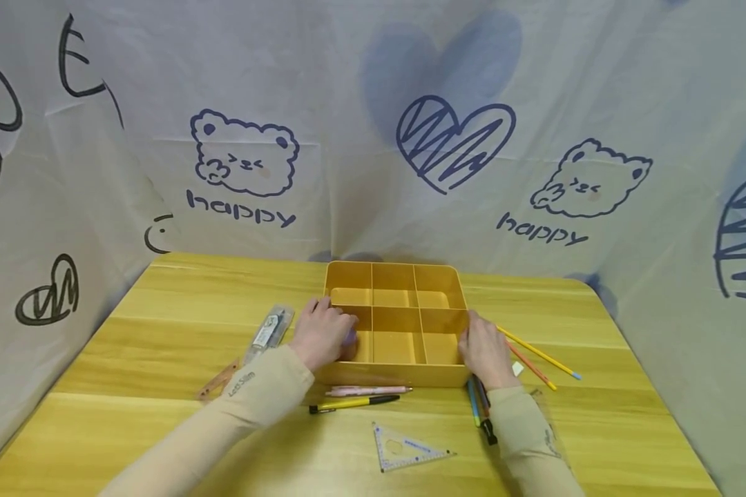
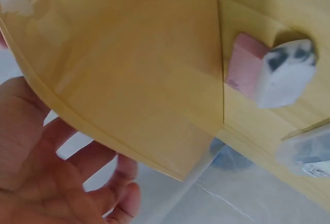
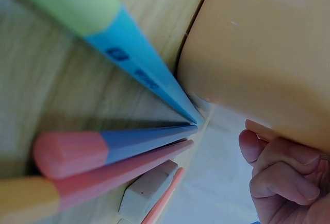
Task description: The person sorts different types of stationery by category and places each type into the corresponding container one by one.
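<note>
In the head view, the yellow box [image 1: 404, 375] stands at the middle of the worktop's [image 1: 161, 331] back edge. The left hand [image 1: 323, 335] and the right hand [image 1: 485, 347] grip its opposite side walls; a purple thing [image 1: 350, 337] shows near the left fingers. In the left wrist view, curled fingers meet the rim; a pink eraser [image 2: 246, 64] and a white eraser [image 2: 286, 77] lie beside the box. In the right wrist view, bent fingers are at the other rim, above pencils [image 3: 147, 67]. The box looks light, stiff and rather smooth; its upper side walls seem good for holding.
</note>
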